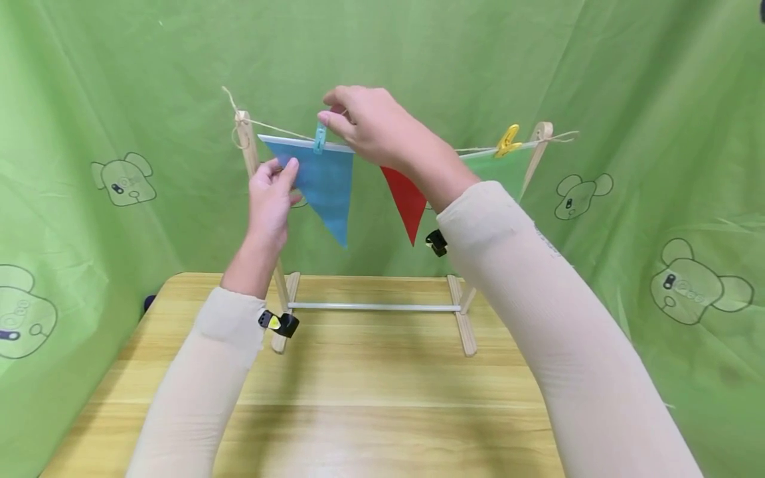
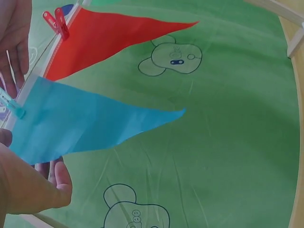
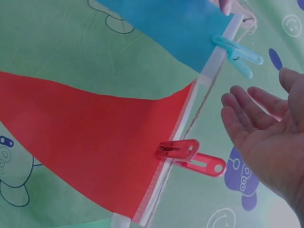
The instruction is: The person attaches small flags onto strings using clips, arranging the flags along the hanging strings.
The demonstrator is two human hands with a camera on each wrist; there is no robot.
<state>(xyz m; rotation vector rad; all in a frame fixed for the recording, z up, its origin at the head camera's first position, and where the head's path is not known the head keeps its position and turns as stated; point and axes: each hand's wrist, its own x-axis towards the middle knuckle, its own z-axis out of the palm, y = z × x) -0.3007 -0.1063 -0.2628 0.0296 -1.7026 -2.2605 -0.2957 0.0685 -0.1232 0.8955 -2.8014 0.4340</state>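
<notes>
A blue triangular pennant hangs by its white top band from a string, with a light-blue clothespin clipped over both. My left hand pinches the pennant's left edge, thumb in front and fingers partly hidden behind it. In the right wrist view my right hand is spread, its fingertips a little apart from the light-blue clothespin's handles. Beside the blue pennant hangs a red pennant, held by a red clothespin; in the head view my right hand and forearm cover its upper part.
Farther right, a yellow clothespin holds a green pennant. Wooden posts carry the string, joined low down by a white rod over the wooden table. A green curtain surrounds the back and sides.
</notes>
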